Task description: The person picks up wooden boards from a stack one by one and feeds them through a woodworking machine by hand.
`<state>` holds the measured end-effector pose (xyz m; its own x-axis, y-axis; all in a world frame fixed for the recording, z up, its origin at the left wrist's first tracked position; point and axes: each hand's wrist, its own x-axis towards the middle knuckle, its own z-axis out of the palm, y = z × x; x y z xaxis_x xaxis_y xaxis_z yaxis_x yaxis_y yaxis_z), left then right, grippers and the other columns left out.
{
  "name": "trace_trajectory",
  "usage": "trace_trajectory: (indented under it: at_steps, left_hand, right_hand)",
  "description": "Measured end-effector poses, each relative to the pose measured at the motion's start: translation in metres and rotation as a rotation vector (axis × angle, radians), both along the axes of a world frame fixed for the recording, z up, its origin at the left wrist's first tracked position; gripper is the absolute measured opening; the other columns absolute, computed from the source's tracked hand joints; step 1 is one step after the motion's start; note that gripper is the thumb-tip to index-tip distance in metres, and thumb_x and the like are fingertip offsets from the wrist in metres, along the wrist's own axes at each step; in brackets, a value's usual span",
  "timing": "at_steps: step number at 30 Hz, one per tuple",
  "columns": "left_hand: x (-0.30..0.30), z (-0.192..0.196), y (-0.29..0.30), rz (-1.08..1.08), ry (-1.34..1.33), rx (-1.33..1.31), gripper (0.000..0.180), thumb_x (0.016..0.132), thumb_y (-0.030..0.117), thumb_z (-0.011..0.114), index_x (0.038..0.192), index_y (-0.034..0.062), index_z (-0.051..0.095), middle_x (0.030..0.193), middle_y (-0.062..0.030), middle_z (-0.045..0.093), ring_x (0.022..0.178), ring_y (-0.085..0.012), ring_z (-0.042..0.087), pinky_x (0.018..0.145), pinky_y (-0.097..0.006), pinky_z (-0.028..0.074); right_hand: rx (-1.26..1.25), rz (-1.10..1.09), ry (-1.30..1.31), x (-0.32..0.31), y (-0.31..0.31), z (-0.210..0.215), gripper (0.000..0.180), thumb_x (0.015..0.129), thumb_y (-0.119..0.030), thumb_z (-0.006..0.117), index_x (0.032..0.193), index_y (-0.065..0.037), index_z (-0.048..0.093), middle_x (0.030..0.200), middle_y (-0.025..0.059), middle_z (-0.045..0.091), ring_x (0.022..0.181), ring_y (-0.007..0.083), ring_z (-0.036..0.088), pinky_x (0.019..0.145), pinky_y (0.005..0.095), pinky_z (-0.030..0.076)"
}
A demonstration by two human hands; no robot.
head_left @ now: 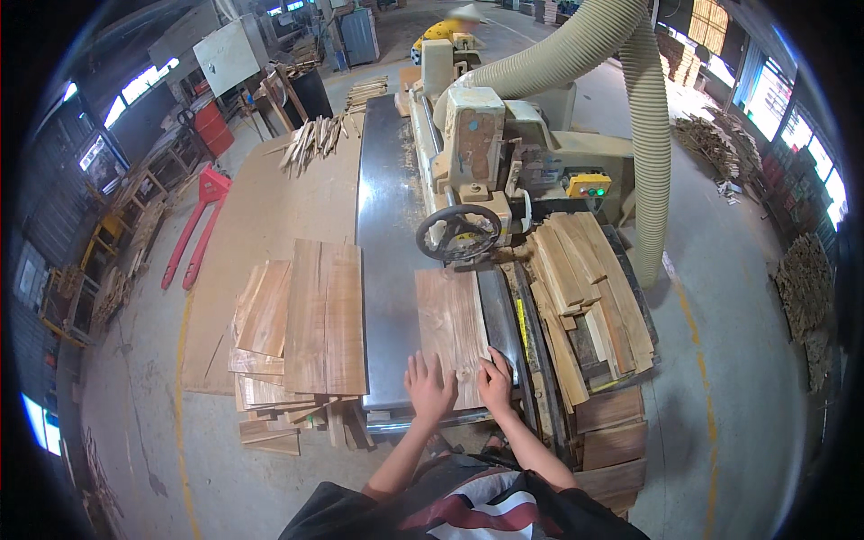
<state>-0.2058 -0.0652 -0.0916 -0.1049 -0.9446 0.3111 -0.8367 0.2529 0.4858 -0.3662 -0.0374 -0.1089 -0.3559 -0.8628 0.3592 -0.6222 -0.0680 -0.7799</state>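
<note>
A flat wooden board (447, 315) lies on the shiny metal table (382, 198) of a woodworking machine, its far end close to the black handwheel (458, 232). My left hand (429, 391) rests on the near left part of the board, fingers spread and pointing away from me. Along the board's near right edge lies my right hand (494, 385), its fingers stretched out and apart. Neither hand is wrapped round anything.
Left of the table stands a stack of boards (324, 315); on the right lie narrow wood strips (576, 270). A thick ribbed hose (643, 162) hangs beside the machine (477, 135). Beyond it is a person in yellow (438, 34). A red pallet jack (209, 193) stands left.
</note>
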Motion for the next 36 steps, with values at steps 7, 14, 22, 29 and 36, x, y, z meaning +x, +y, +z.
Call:
trace_trajectory:
  at_steps: [7, 14, 22, 29, 36]
  left_hand:
    - [-0.002, 0.002, -0.007, 0.003, 0.012, -0.024, 0.059, 0.087, 0.042, 0.062, 0.135, 0.0079, 0.054, 0.144, -0.0279, 0.043, 0.137, -0.0460, 0.034, 0.108, -0.057, 0.027]
    - [0.012, 0.002, 0.006, -0.070, 0.006, 0.022, 0.075, 0.080, 0.051, 0.069, 0.137, 0.0064, 0.052, 0.147, -0.0303, 0.036, 0.139, -0.0453, 0.032, 0.110, -0.056, 0.025]
    - [0.067, 0.023, 0.004, -0.539, -0.109, 0.362, 0.111, 0.053, 0.053, 0.085, 0.143, 0.0028, 0.045, 0.155, -0.0343, 0.018, 0.145, -0.0479, 0.017, 0.114, -0.057, 0.021]
    - [0.055, 0.021, -0.026, -0.531, -0.122, 0.259, 0.107, 0.046, 0.051, 0.088, 0.137, 0.0067, 0.055, 0.149, -0.0353, 0.030, 0.144, -0.0427, 0.027, 0.112, -0.056, 0.025]
    - [0.051, 0.020, -0.034, -0.526, -0.108, 0.290, 0.109, 0.044, 0.053, 0.089, 0.137, 0.0083, 0.055, 0.149, -0.0351, 0.031, 0.145, -0.0413, 0.026, 0.112, -0.054, 0.025]
  right_hand:
    - [-0.009, -0.005, 0.024, -0.002, -0.008, -0.002, 0.026, 0.083, -0.004, 0.060, 0.106, 0.002, 0.070, 0.131, 0.0189, 0.058, 0.118, 0.0367, 0.055, 0.101, 0.0436, 0.042]
    - [-0.004, 0.017, 0.027, 0.002, 0.002, -0.008, 0.028, 0.084, -0.005, 0.061, 0.110, 0.001, 0.069, 0.135, 0.0215, 0.054, 0.122, 0.0378, 0.052, 0.103, 0.0432, 0.041]
    - [0.587, 0.368, 0.311, -0.011, 0.048, 0.059, 0.089, 0.067, -0.035, 0.085, 0.145, -0.017, 0.046, 0.156, 0.0268, 0.018, 0.145, 0.0462, 0.015, 0.117, 0.0520, 0.021]
    - [0.509, 0.361, 0.248, -0.031, 0.024, 0.052, 0.089, 0.062, -0.018, 0.088, 0.143, -0.018, 0.050, 0.156, 0.0271, 0.020, 0.146, 0.0427, 0.017, 0.116, 0.0529, 0.023]
    - [0.568, 0.357, 0.101, -0.035, 0.010, 0.051, 0.091, 0.057, -0.010, 0.090, 0.140, -0.017, 0.054, 0.156, 0.0249, 0.021, 0.147, 0.0379, 0.018, 0.118, 0.0427, 0.027]
